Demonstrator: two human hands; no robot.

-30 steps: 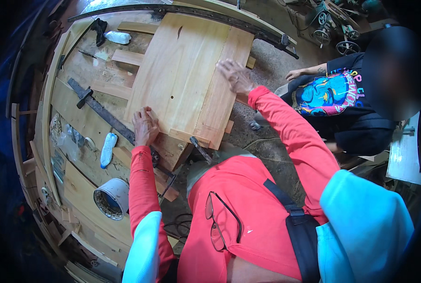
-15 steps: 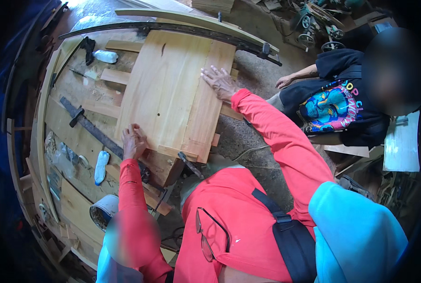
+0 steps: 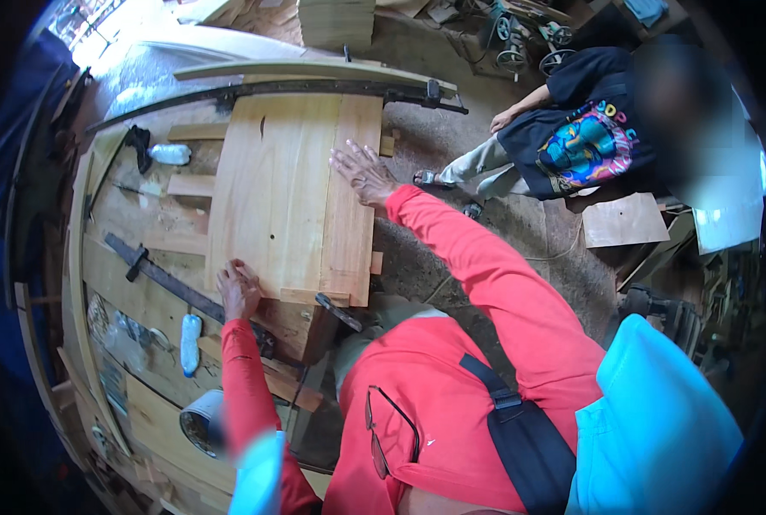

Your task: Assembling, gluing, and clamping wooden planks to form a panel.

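A broad, pale wooden panel (image 3: 267,193) of joined boards lies on the workbench in front of me. My right hand (image 3: 364,176) rests flat near its right edge with fingers spread. At the panel's near left corner is my left hand (image 3: 240,290), its fingers loosely bent and apart on the edge. A long dark bar clamp (image 3: 288,87) runs across the far end of the panel. At the near end, a clamp handle (image 3: 338,312) sticks out beside a small wood strip (image 3: 314,297). What lies under the panel is mostly hidden.
Left of the panel lie another bar clamp (image 3: 173,279), white-filled plastic bottles (image 3: 191,345), a black cloth (image 3: 139,148) and wood strips (image 3: 197,132). A white bucket (image 3: 201,422) stands near my left forearm. A person in a black shirt (image 3: 585,142) is at the right.
The whole view has shifted, so the panel and bench appear lower and further left. Both hands keep about the same places on the panel. More of the other person's legs shows.
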